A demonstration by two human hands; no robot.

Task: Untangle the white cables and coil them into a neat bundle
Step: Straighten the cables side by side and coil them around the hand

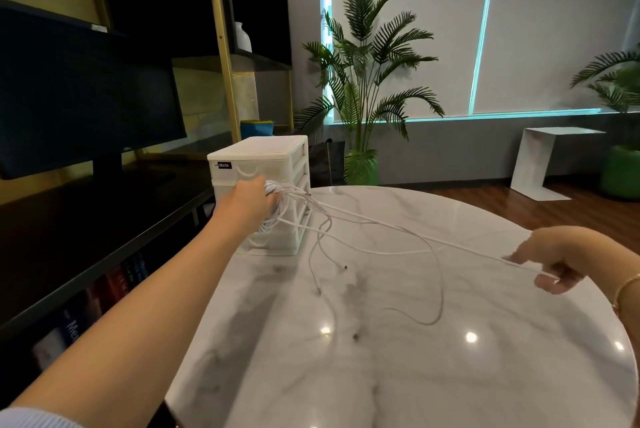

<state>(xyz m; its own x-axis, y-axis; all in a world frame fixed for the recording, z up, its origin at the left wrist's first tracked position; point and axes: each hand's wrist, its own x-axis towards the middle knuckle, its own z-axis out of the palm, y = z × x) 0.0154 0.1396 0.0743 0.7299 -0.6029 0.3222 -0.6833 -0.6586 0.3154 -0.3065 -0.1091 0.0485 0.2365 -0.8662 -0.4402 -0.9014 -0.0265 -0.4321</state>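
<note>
meanwhile both hands grip the white cables [363, 240]: left hand [247, 201] clutching coils, right hand [550, 261] pinching a strand.

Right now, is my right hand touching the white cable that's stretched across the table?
Touching. The head view shows the right hand pinching the taut white cable between thumb and fingers above the marble table; the strand ends inside that grip.
</note>
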